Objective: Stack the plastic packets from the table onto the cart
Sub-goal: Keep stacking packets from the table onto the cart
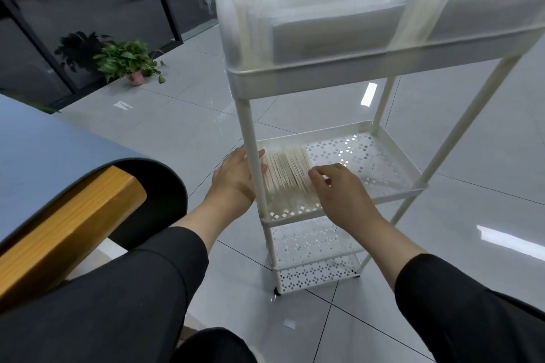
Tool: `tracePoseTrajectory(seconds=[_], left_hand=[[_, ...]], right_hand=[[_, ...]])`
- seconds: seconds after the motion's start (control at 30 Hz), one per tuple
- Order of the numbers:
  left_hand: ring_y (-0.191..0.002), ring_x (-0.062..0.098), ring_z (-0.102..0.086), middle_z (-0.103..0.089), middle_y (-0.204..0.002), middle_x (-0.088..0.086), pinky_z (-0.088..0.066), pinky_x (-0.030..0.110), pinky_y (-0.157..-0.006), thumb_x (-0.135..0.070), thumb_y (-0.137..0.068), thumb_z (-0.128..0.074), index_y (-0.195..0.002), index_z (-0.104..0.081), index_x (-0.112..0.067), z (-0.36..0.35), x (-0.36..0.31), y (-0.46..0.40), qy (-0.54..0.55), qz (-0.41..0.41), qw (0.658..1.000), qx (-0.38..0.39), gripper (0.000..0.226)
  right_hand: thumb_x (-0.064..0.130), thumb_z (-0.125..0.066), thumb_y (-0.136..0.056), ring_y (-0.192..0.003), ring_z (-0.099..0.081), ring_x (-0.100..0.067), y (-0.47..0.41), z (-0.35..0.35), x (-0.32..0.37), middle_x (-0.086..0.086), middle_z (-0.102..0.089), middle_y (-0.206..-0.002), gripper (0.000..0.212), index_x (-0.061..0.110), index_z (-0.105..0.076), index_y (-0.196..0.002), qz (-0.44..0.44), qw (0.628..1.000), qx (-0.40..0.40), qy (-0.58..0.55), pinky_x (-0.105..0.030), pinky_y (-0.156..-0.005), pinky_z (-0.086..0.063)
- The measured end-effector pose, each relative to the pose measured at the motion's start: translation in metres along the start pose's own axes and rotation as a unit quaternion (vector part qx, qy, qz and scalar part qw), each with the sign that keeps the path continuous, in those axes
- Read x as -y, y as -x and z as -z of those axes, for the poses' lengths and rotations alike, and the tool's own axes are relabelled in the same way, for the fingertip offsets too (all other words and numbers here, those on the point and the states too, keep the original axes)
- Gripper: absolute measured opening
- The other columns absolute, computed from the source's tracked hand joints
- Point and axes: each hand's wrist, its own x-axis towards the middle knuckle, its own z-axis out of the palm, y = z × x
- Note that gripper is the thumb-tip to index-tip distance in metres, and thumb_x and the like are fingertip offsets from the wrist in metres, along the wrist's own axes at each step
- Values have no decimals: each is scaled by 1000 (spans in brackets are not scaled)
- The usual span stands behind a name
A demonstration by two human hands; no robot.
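Packets (284,169) stand on edge in a tight row at the left end of the cart's middle shelf (383,156), and both hands are at that row, so the step in hand looks like squaring up a batch just set down. Going left to right: the tabletop (44,150), covered by a blue-grey mat over a wooden edge, shows no packets in the part that is in view. Next, the left hand (236,175) reaches past the cart's front-left post with straight, relaxed fingers pressed flat against the left side of the row. Just beside it, the right hand (336,183) rests on the right side of the row with its fingers bent down onto the packet tops; it seems to steady them, not lift one. Higher up and further right, the cart's top tray (324,68) is already packed full of clear packets. The next move probably calls for letting go without tipping the row, then turning back to the tabletop for more. Around it lie glossy grey floor tiles (177,127), glass partitions and a potted plant (129,63).
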Motion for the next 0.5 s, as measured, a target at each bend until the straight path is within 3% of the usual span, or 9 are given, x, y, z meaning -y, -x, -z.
tracePoseTrajectory(seconds=[0.07,0.2,0.33,0.5], left_hand=[[-150,20,-27,-34,-160,-10,-19,41,-122,-40,-106,-48,-149,-48,-30,1,-3,0,16,17,1000,9,44],[-151,19,-22,-33,-160,-11,-17,38,-121,-48,-102,-51,-150,-46,-32,7,-14,1,-10,12,999,33,50],[-152,16,-18,-31,-161,-7,-15,34,-120,-53,-101,-50,-150,-47,-32,9,-15,-5,-68,-13,997,36,53],[-155,12,-13,-26,-165,-11,-6,41,-124,-55,-102,-45,-150,-44,-36,5,-12,-19,-91,-62,994,30,52]], right_hand=[[45,-45,-104,-96,-58,-7,-4,1,-4,0,-62,-128,44,17,-64,-132,-6,1000,-2,0,-23,-87,-40],[69,-52,-90,-106,-62,-6,-7,6,-5,8,-62,-133,65,26,-57,-139,9,999,35,-13,-27,-87,-48],[69,-65,-82,-117,-58,-13,-9,5,-2,7,-55,-136,80,27,-45,-148,4,997,71,-16,-39,-98,-52],[65,-62,-88,-107,-61,-13,-17,-4,0,4,-58,-132,66,26,-52,-141,0,999,44,4,-38,-89,-56]])
